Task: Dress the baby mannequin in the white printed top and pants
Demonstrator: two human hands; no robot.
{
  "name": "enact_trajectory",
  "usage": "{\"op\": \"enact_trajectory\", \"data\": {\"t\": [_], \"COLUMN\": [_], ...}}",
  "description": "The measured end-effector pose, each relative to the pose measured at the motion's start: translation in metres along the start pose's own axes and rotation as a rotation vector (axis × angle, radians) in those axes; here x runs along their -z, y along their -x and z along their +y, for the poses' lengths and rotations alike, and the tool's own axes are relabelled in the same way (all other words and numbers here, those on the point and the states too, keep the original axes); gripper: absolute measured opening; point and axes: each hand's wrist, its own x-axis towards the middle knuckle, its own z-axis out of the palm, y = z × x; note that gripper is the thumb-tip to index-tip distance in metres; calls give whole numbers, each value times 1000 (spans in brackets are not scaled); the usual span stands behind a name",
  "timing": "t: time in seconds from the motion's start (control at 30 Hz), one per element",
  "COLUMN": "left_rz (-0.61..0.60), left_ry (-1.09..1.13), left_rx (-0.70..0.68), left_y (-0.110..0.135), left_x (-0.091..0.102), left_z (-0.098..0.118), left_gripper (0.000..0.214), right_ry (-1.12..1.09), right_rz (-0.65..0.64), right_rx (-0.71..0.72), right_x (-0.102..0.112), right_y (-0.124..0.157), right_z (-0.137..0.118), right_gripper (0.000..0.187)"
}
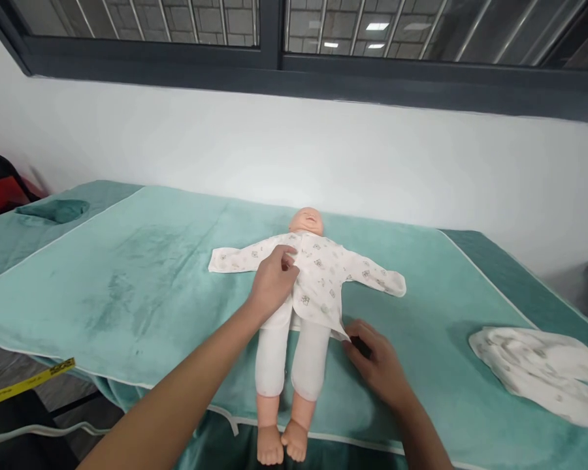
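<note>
A baby doll (304, 220) lies on its back on a teal towel (142, 281), its feet hanging over the near edge. It wears a white printed shirt (323, 274) with sleeves spread out and white trousers (294, 352). My left hand (273, 282) rests on the doll's chest, fingers curled and pinching the shirt front. My right hand (375, 362) lies by the doll's hip and pinches the shirt's lower corner against the towel.
A crumpled white printed garment (539, 369) lies on the towel at the right. A folded teal cloth (53, 210) sits at the far left. A white wall and a dark window frame stand behind the table. A yellow tape (24, 385) hangs at lower left.
</note>
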Motion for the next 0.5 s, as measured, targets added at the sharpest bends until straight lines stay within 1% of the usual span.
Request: {"op": "enact_trajectory", "data": {"t": [0.07,0.13,0.17,0.2,0.27,0.33,0.4,0.43,0.5], "left_rz": [55,102,100,77,-13,-75,-72,-63,-76], "left_ry": [-12,-57,-80,-93,-101,-117,-126,-113,-66], "left_rx": [-15,22,51,78,113,135,156,163,162], "left_y": [8,15,18,22,31,43,59,66,77], "left_x": [7,15,20,23,29,29,26,24,22], "left_z": [-16,-34,-42,-49,-59,-61,-58,-55,-51], "left_gripper": [27,21,20,21,23,25,27,27,29], "right_ry": [-25,-80,-111,-138,-170,-194,-222,-237,-233], "right_rz": [-5,-27,-30,-18,68,204,302,321,292], "right_rx": [-33,-67,-92,-126,-232,-339,-397,-406,-401], "right_x": [1,4,6,8,10,10,6,3,-3], "right_y": [6,9,8,6,-2,-14,-27,-33,-42], "right_z": [-3,-5,-5,-5,-3,-1,0,0,-2], "right_gripper": [16,23,27,30,33,30,32,35,38]}}
